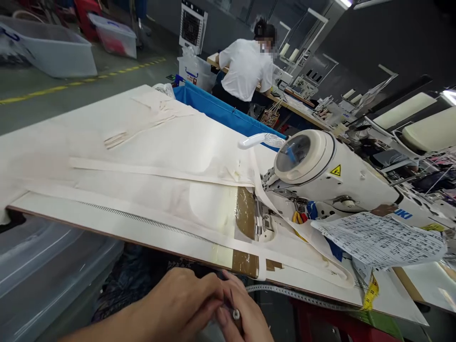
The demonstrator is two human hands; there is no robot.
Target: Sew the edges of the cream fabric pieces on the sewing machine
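Observation:
My left hand (181, 297) is in front of the table edge, its fingers curled and pressed together against the other hand; whatever they pinch is hidden. Beside it, my right hand (249, 311) is closed round a small brown-handled tool (236, 314) with a round metal end; its kind is unclear. A thin dark piece shows between the fingers. Just above both hands, a white fabric strip (262, 266) hangs over the edge. Long pale fabric strips (160, 173) lie across the white table (117, 202) and reach the sewing machine (320, 161).
A printed paper sheet (381, 240) sits under the machine arm. A tape measure (371, 292) runs along the front edge. Behind the table are a blue fabric bin (221, 107) and a co-worker in a white shirt (245, 69). Clear plastic bins (53, 52) stand on the floor.

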